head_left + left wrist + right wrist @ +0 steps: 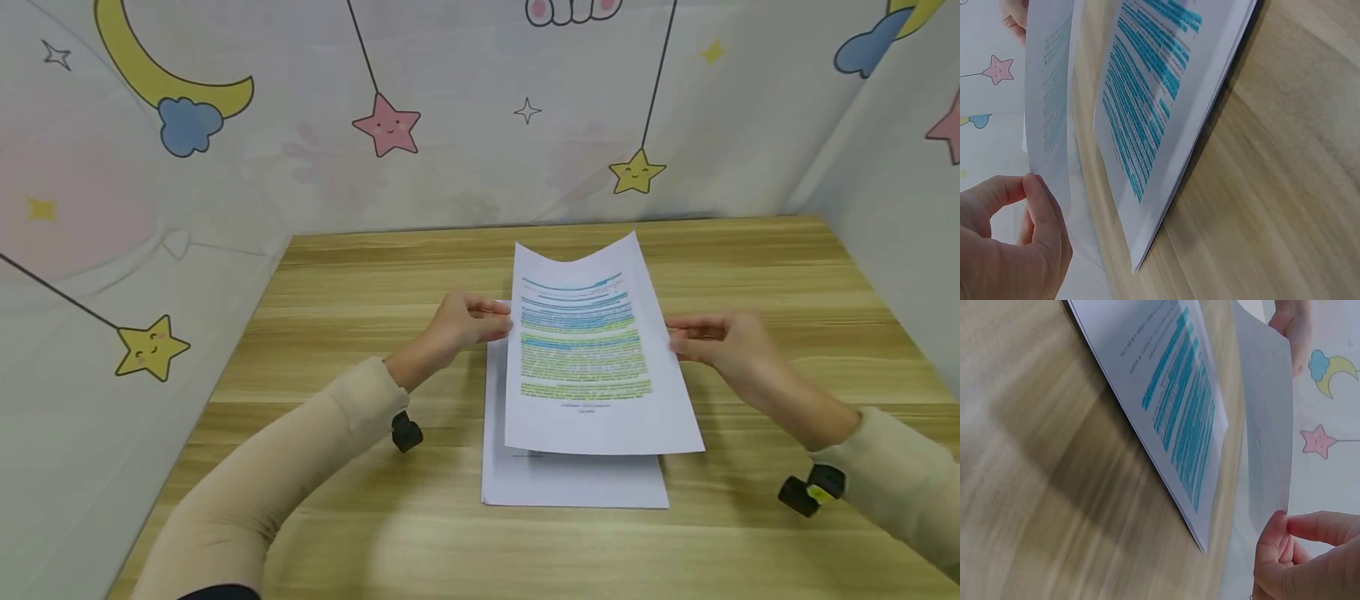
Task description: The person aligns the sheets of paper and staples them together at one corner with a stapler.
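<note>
A printed sheet of paper (585, 350), marked in blue and green highlighter, is raised above a paper stack and bows slightly between both hands. My left hand (472, 321) pinches its left edge between thumb and fingers; the right hand (723, 342) pinches the opposite edge. Under it lies the stack of paper (577, 483), flat on the table and partly covered in the head view. The left wrist view shows the stack's top page (1141, 94) with blue highlighted lines. In the right wrist view, the lifted sheet (1269, 412) stands apart from the stack.
The wood-grain table (360, 500) extends around the stack on all sides. Behind it hangs a pale curtain (465, 192) printed with stars, moons and clouds. Small black devices (407, 432) are worn at both wrists.
</note>
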Demonstrator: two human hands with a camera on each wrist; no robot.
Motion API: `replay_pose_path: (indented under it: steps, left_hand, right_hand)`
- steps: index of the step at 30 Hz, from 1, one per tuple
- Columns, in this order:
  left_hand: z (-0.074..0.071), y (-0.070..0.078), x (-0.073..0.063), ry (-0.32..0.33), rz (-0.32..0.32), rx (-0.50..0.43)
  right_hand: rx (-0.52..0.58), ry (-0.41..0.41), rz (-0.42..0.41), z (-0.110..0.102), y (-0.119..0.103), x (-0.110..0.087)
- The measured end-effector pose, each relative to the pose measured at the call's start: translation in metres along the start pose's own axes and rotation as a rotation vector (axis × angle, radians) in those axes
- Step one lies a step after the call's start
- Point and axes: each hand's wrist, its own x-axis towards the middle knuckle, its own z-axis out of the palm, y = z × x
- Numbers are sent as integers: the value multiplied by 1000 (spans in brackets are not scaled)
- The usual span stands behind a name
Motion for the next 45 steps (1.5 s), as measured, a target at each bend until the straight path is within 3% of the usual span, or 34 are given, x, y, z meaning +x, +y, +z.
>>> replay_pose_path:
  steps: [10, 18, 35, 45]
  left_hand:
    - [-6, -15, -16, 16, -28, -7]
    - [-6, -23, -25, -4, -9, 13]
    - [-7, -40, -28, 9, -31, 53]
    - [-6, -47, -27, 10, -55, 12]
  right_hand:
    - [48, -9, -28, 16, 13, -10]
    - [49, -19, -28, 25, 21, -16]
    - [76, -26, -22, 36, 33, -17]
    - [87, -34, 12, 42, 40, -13]
